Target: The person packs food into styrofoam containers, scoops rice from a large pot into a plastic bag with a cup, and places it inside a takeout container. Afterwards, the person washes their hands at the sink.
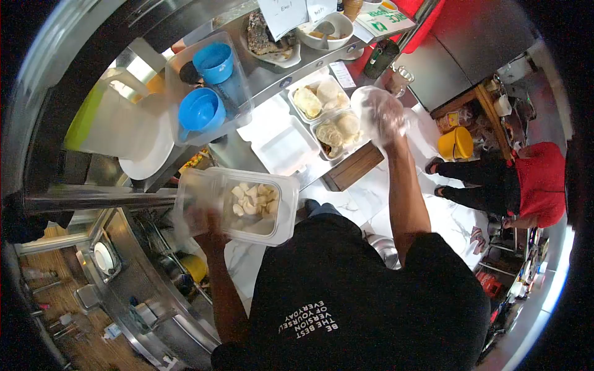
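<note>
Well, toward nine o'clock the left hand (211,230) grips the side of a clear rectangular plastic tub (286,213) holding pale, cut chunks (255,201). At one o'clock, two white foam boxes (365,137) sit side by side, each with a pale round bun and some yellowish food; an open white foam box (281,151) lies at half past eleven. At half past ten a clear plastic bin (242,93) holds two bright blue plastic cups (213,63). Near twelve, a white bowl (343,44) has a spoon in it.

At two o'clock the right hand (388,117) is smeared by motion within a whitish translucent film (366,105); whether it pinches or wears this, I cannot tell. The left fingers are blurred too, their exact placement unclear.

Upside down at six, white lettering on the black T-shirt (359,290) reads "BE THE BEST VERSION OF YOURSELF EVERYDAY". Handwriting on the white paper sheet (281,18) is hard to read.
</note>
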The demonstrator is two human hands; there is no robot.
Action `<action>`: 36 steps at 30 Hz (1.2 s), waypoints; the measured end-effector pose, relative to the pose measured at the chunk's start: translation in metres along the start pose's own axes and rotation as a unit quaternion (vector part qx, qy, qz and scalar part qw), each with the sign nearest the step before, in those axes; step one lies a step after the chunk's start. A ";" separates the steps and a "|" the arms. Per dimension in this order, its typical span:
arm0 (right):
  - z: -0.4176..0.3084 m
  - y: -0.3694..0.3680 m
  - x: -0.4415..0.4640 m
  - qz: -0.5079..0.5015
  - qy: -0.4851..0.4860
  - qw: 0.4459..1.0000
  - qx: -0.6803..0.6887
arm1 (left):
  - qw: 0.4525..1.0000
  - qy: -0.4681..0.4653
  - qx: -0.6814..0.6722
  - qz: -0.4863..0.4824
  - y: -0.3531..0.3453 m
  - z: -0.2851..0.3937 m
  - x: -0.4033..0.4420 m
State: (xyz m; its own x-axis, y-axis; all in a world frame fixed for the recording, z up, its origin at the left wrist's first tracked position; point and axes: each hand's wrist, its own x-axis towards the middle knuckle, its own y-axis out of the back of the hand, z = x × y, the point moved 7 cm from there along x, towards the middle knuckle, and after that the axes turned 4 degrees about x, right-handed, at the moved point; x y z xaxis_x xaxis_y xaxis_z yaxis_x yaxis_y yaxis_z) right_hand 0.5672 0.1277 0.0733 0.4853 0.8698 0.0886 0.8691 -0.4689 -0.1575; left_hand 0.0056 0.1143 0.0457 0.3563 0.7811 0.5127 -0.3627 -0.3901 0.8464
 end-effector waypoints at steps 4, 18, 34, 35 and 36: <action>-0.124 -0.185 -0.129 -0.295 0.120 0.946 0.060 | 0.982 0.142 -0.121 -0.027 -0.021 -0.025 -0.009; 0.107 -0.340 -0.206 -0.468 0.196 0.657 -0.557 | 0.914 0.278 -0.290 0.049 0.028 0.009 0.034; -0.012 -0.324 -0.203 -0.446 0.044 0.769 -0.457 | 0.935 0.231 -0.261 0.071 0.034 0.006 0.037; -0.026 -0.316 -0.203 -0.416 0.039 0.790 -0.449 | 0.939 0.228 -0.250 0.070 0.036 0.006 0.038; -0.039 -0.305 -0.205 -0.385 0.033 0.811 -0.440 | 0.938 0.228 -0.250 0.075 0.037 0.006 0.038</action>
State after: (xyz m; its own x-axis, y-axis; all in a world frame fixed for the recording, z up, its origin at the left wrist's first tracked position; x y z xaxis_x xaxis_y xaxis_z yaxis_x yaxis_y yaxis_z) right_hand 0.2067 0.0864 0.1413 -0.2547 0.9601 -0.1153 0.6346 0.2559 0.7292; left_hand 0.0110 0.1266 0.0975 -0.0960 0.9075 0.4088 -0.7785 -0.3244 0.5373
